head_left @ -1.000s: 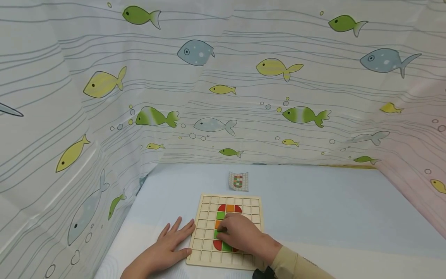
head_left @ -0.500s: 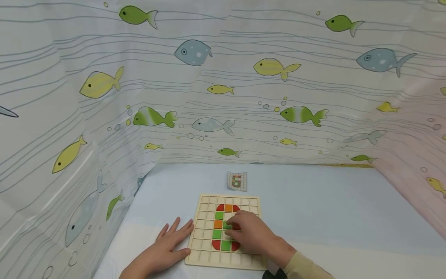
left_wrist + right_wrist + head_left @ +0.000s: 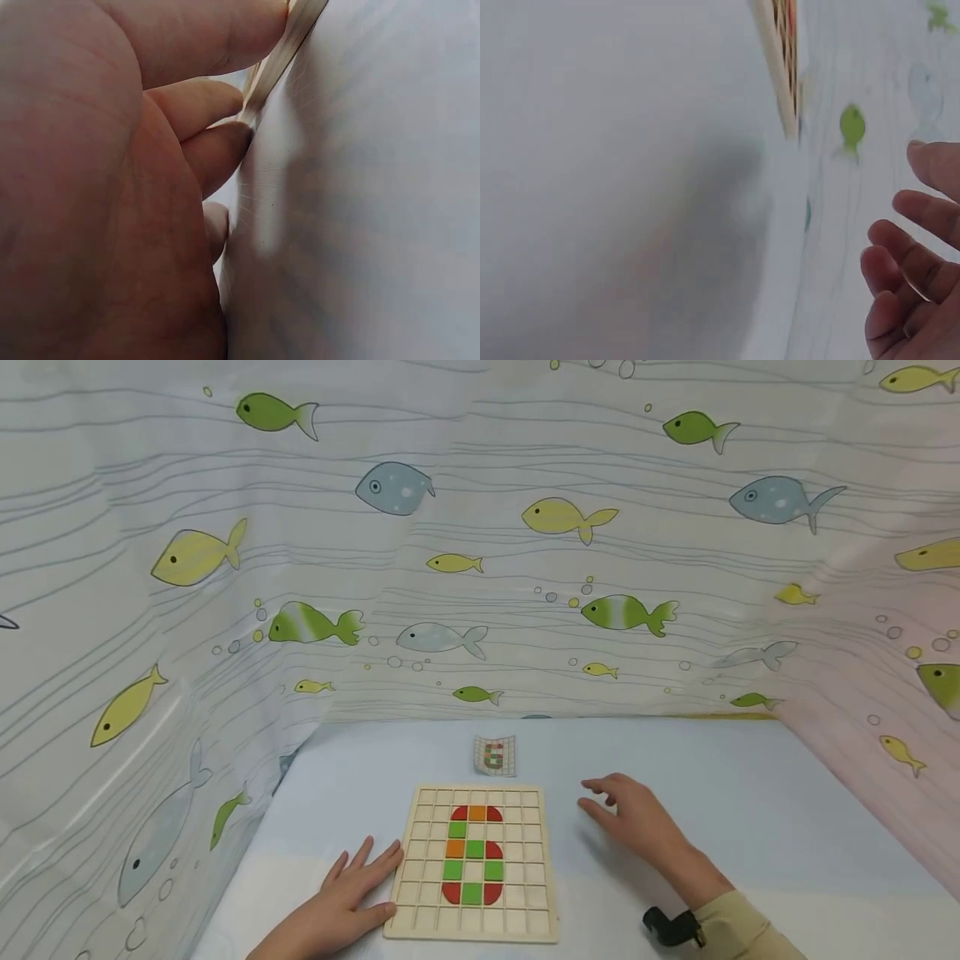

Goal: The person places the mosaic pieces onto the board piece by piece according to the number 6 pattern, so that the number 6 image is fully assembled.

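A square wooden grid board [image 3: 525,893] lies on the table, with red, orange and green tiles set in its cells in the shape of a 6. The red tiles have rounded corners; a green tile [image 3: 475,849] sits in the middle of the figure. My left hand [image 3: 337,893] rests at the board's left edge with fingers spread, thumb and fingertips touching the rim, as the left wrist view also shows. Off the board's right side, my right hand [image 3: 633,818] hovers above the table with loosely bent fingers and nothing between them. The right wrist view shows its fingers [image 3: 907,255] apart.
Behind the board lies a small paper card [image 3: 495,756] printed with a similar coloured figure on a grid. Fish-patterned sheeting [image 3: 450,593] stands around the back and sides of the pale blue table [image 3: 675,793]. A black device [image 3: 670,928] is on the right wrist.
My right hand has left the figure's middle and moved right, off the board; a green tile shows in that cell. The left hand stays at the rim. The head view has shifted slightly.
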`<control>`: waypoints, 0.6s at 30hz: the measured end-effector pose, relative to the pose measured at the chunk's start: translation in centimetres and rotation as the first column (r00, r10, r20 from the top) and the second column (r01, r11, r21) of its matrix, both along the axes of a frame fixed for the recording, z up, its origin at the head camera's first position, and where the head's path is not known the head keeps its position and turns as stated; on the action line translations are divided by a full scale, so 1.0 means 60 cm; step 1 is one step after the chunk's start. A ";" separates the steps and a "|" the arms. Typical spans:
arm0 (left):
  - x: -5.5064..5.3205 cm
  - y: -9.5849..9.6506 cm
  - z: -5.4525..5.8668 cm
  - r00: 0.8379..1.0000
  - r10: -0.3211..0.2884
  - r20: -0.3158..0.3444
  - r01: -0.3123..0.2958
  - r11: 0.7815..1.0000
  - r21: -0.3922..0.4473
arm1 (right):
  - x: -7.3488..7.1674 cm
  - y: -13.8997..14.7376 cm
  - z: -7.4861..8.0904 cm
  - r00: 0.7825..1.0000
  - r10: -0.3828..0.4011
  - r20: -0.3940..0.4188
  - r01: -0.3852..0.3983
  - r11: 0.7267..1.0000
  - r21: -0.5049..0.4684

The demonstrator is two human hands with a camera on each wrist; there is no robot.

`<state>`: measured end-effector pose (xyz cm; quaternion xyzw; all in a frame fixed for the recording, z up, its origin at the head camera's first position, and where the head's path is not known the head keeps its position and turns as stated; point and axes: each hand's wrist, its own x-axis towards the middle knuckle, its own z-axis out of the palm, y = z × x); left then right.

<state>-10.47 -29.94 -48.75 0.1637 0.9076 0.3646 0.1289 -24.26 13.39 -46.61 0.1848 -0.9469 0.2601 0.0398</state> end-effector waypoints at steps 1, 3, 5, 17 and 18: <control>0.000 -0.003 -0.002 1.000 -0.003 0.002 0.003 1.000 0.010 | -0.008 0.016 0.001 1.000 -0.007 -0.016 0.008 1.000 0.012; -0.001 -0.009 -0.005 1.000 0.000 0.028 -0.001 1.000 0.027 | -0.023 0.047 0.004 0.999 -0.017 -0.034 0.018 0.999 0.033; -0.005 -0.015 -0.002 0.997 0.014 0.071 -0.017 0.999 0.043 | -0.039 0.075 0.005 0.999 -0.017 -0.037 0.019 0.998 0.055; -0.212 0.011 0.117 0.977 0.089 -0.193 -0.159 0.909 -0.385 | -0.180 0.116 0.029 0.996 -0.020 0.090 -0.009 0.949 0.315; -0.241 0.016 0.122 0.971 0.073 -0.228 -0.168 0.887 -0.430 | -0.191 0.108 0.035 0.995 -0.019 0.101 -0.015 0.943 0.332</control>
